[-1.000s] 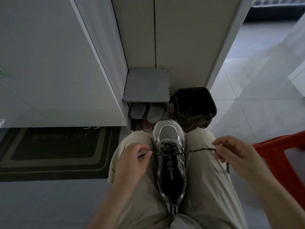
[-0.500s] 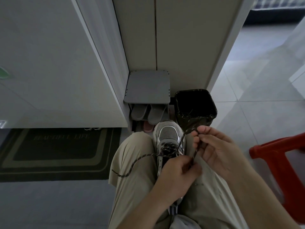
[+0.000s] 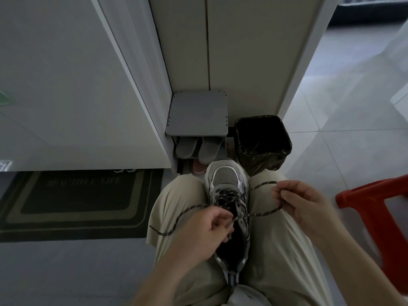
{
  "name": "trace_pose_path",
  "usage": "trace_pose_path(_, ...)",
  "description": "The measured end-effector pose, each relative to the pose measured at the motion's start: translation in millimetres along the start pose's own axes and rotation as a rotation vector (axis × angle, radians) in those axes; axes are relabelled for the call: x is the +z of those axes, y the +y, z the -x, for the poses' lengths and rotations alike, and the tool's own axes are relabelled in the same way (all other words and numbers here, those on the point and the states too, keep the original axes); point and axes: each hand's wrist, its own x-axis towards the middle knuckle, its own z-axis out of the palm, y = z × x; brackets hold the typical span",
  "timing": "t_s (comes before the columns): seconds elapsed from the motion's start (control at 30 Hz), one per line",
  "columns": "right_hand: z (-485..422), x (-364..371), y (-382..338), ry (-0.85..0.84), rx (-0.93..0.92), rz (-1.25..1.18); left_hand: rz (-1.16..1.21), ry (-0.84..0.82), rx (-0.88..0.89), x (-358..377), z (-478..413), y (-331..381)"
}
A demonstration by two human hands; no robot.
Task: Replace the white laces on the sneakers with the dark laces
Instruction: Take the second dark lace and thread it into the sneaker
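- Left hand pinches the dark lace over the eyelets of the sneaker; right hand pinches a loop of it above my right thigh.
- Hands are apart; half a second ago they met beside the sneaker.
- Sneaker stays wedged between my knees, toe pointing away.
- Lace's free end still trails across my left thigh.
- Left fingers cover the eyelets beneath; dim light blurs the lacing.
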Motion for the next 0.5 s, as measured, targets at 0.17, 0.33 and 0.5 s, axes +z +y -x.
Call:
trace_pose_path(0.17, 2.9, 0.3, 12.4, 0.078, -0.510, 0.851, 0.027, 0.037, -0.035, 8.2, -2.6, 5.0)
trace_pose_path(0.33, 19.7, 19.3, 19.3, -0.397, -0.615, 1.009, 0.068, 0.044, -0.046, 6.5, -5.2, 6.4)
trace_pose_path(0.5, 25.2, 32.8, 24.4, -0.398, -0.680, 0.925, 0.067, 0.031, -0.038, 6.0, -5.1, 5.6)
